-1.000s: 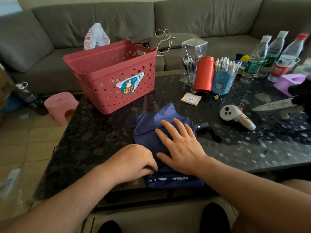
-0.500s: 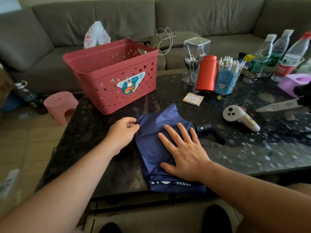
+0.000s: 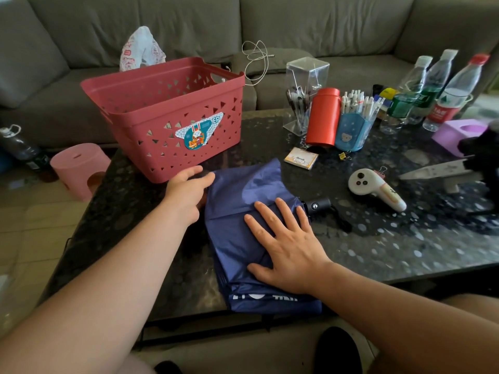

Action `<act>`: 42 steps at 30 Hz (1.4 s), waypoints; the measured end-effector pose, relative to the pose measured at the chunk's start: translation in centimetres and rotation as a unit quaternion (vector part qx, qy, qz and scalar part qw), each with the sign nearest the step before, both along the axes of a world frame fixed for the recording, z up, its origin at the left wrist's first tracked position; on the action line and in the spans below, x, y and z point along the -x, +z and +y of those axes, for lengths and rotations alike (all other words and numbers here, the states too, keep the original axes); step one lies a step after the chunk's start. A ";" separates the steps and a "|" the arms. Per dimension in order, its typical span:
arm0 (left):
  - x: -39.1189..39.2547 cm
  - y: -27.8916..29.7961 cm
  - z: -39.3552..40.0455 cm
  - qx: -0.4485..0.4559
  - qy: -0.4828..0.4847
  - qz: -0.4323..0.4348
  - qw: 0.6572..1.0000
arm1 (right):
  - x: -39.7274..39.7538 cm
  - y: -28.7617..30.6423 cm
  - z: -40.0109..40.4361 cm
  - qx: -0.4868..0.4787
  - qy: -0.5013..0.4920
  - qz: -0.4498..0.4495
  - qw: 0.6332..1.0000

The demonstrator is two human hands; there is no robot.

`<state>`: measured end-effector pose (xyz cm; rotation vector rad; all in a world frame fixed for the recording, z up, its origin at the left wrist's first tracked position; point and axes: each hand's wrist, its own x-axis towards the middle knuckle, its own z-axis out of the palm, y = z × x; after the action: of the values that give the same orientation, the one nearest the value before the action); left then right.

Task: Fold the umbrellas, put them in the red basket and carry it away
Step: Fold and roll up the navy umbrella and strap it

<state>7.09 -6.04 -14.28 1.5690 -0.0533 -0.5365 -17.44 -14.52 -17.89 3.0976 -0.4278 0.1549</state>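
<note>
A navy blue umbrella (image 3: pixel 237 211) lies collapsed on the dark speckled table (image 3: pixel 391 238), its canopy flattened and its black handle (image 3: pixel 320 205) pointing right. My right hand (image 3: pixel 286 244) presses flat on the canopy with fingers spread. My left hand (image 3: pixel 189 190) rests at the fabric's far left corner, its fingers touching the cloth edge. The red basket (image 3: pixel 167 114) stands just behind my left hand, at the table's far left, and looks empty from here.
A red flask (image 3: pixel 322 117), a blue pen holder (image 3: pixel 353 130), a clear box, water bottles (image 3: pixel 432 90) and a purple box crowd the far right. A white controller (image 3: pixel 375 188) and notepad lie beside the umbrella. A pink stool (image 3: pixel 79 168) stands on the floor at left; a grey sofa behind.
My left hand has moved from the near edge of the umbrella up along its left side to the far corner by the basket. My right hand stays pressed on the canopy.
</note>
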 end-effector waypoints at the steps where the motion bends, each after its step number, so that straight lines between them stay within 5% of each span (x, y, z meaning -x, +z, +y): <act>1: 0.0 0.1 0.0 0.018 0.008 0.006 1.000 | 0.0 0.0 0.0 0.000 -0.001 -0.002 1.000; 14: 1.1 1.9 1.1 0.043 -0.074 0.020 0.996 | 0.9 0.4 0.6 0.031 0.011 -0.012 0.999; 26: 0.8 1.6 1.0 -0.022 -0.015 -0.192 0.981 | 0.8 0.0 0.3 0.032 0.021 -0.026 0.999; 36: 0.7 2.0 0.1 0.060 -0.004 0.122 0.991 | 0.9 -0.8 0.3 0.107 0.189 -0.147 0.965; 42: 1.2 2.8 0.2 0.066 -0.021 0.077 0.995 | 0.4 -1.3 0.0 0.036 0.205 -0.111 0.972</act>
<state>5.93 -5.82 -11.46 1.3967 -0.0034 -0.6719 -17.83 -14.51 -19.18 3.0595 0.2224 0.5105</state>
